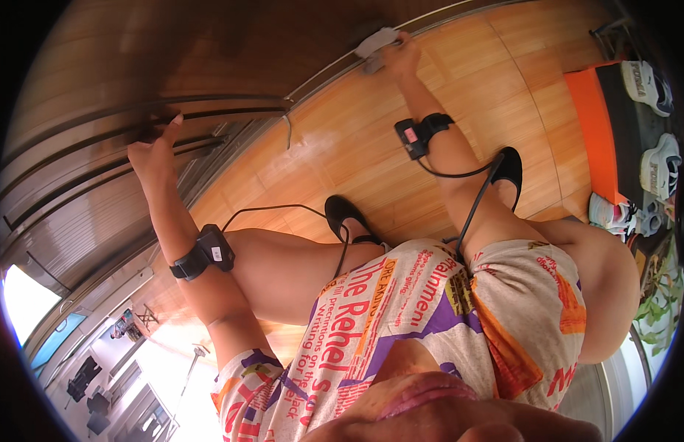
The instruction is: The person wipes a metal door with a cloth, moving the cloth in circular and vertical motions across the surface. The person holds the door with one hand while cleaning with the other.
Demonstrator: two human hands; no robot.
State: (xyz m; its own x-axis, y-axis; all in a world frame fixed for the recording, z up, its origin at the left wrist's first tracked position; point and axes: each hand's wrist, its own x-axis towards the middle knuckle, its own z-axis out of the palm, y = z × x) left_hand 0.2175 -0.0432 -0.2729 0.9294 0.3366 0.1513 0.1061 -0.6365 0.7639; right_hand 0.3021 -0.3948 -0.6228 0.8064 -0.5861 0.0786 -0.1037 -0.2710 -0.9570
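My right hand (402, 57) is stretched out low at the far side, closed on a grey cloth (376, 46). The cloth lies against the lower edge of a dark brown door (231, 51), just above the floor. At the left, my left hand (158, 147) grips the edge of this door, its thumb raised along the edge. The other fingers curl away into shadow and are partly hidden. Each forearm carries a black strapped device, the left one (209, 250) and the right one (416, 138), with a black cable running from it.
Wooden-look floor tiles (460, 81) spread below me, with my black shoes (347, 214) on them. At the right stands an orange and black box (592, 132) beside several shoes (659, 166). A green plant (655, 302) is near the right rim. A bright room opens at the lower left.
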